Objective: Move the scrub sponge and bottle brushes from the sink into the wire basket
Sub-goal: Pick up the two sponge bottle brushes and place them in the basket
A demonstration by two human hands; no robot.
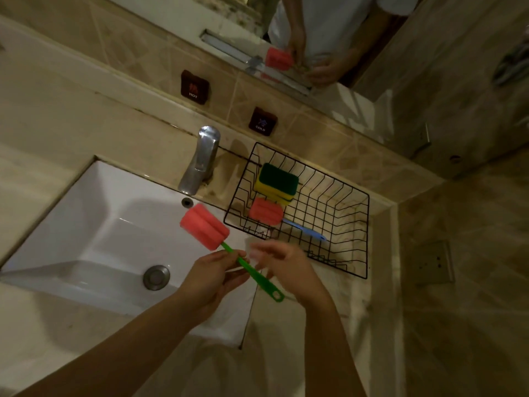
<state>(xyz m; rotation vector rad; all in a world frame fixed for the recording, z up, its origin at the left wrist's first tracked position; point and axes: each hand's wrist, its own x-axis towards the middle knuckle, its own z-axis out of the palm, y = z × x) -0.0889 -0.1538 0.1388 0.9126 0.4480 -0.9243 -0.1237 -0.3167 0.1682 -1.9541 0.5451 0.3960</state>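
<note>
My left hand grips the green handle of a bottle brush with a pink foam head, held above the sink's right side. Beside that handle my right hand is blurred, its fingers apart and holding nothing. The black wire basket stands on the counter to the right of the sink. Inside it lie a green and yellow scrub sponge and a second bottle brush with a pink head and blue handle.
The white sink has a metal drain and a chrome faucet behind it. HOT and COLD plates are fixed to the tiled wall. A mirror above reflects the person. The counter ends at a wall right of the basket.
</note>
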